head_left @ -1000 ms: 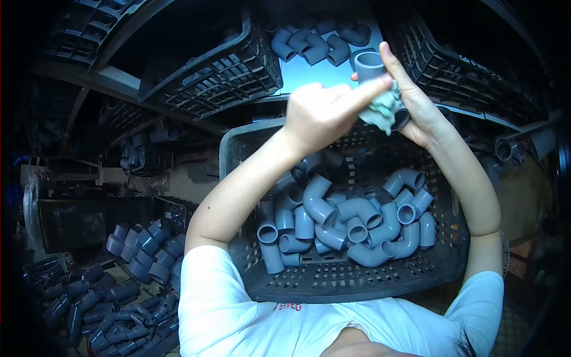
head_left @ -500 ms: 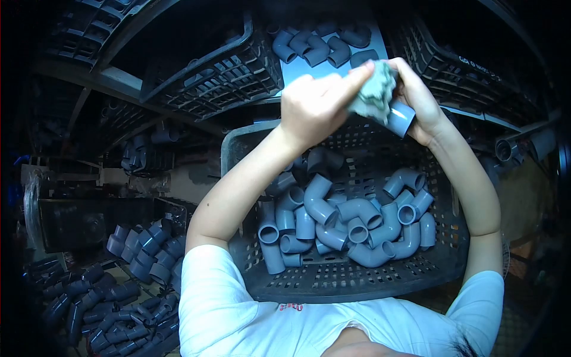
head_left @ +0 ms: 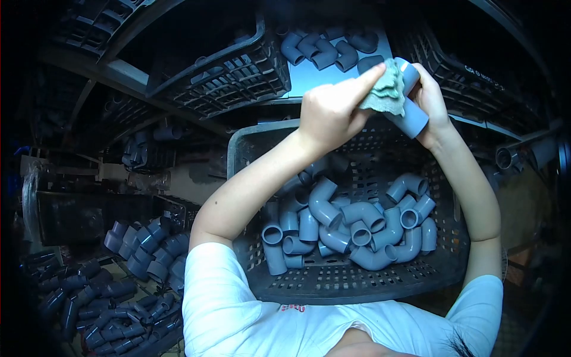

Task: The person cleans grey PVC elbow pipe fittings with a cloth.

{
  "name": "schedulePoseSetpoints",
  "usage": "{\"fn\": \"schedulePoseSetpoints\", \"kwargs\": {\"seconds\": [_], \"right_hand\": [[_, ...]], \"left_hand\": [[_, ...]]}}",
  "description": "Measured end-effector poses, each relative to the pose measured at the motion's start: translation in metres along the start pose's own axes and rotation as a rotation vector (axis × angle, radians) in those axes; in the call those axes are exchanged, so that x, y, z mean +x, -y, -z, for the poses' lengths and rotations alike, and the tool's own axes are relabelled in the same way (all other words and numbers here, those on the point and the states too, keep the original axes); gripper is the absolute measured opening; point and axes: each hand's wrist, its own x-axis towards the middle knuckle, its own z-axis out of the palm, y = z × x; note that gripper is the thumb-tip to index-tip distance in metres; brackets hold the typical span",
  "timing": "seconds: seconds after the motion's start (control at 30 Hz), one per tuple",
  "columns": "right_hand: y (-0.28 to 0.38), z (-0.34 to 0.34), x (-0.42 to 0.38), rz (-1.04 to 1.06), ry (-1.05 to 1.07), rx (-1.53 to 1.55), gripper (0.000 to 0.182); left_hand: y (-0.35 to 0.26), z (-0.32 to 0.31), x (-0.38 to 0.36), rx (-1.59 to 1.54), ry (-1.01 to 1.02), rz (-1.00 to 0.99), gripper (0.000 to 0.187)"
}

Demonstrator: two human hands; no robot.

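Note:
My left hand pinches a crumpled pale green cloth, which lies against a grey pipe elbow. Fingers of my right hand wrap round that elbow from its right side. Both ends of the elbow show past the cloth, while its bend is partly hidden. Below my hands, a black plastic crate holds many loose grey pipe elbows, lying at different angles.
More elbows lie on a white surface beyond my hands. Black crates stand at its left and right. Heaps of grey fittings lie at the lower left.
Both hands have shifted slightly right with the elbow and cloth. The elbow has turned, so more of its two ends shows now.

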Motion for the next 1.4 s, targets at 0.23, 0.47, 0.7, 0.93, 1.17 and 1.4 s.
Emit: {"fn": "schedulePoseSetpoints", "kwargs": {"seconds": [0.23,0.47,0.7,0.93,1.17,1.4], "right_hand": [[0.001,0.004,0.066,-0.085,-0.174,0.062,0.047],[0.016,-0.035,0.177,-0.009,-0.018,-0.625,0.066],[-0.019,-0.03,0.299,0.452,-0.278,-1.303,0.068],[-0.014,-0.031,0.284,1.161,-0.15,-1.322,0.04],[0.057,-0.067,0.094,0.749,0.208,-1.334,0.029],[0.0,-0.016,-0.053,-0.023,0.619,-2.277,0.022]], "left_hand": [[-0.026,0.012,0.007,0.0,0.5,-0.241,0.056],[-0.041,0.033,0.028,0.006,0.804,-0.096,0.039],[-0.039,0.039,0.022,0.022,0.874,-0.108,0.024],[-0.033,0.04,0.016,0.071,0.799,-0.063,0.024],[-0.029,0.05,0.018,0.192,0.919,0.046,0.019],[-0.027,0.076,0.008,0.454,1.135,0.206,0.02]]}}
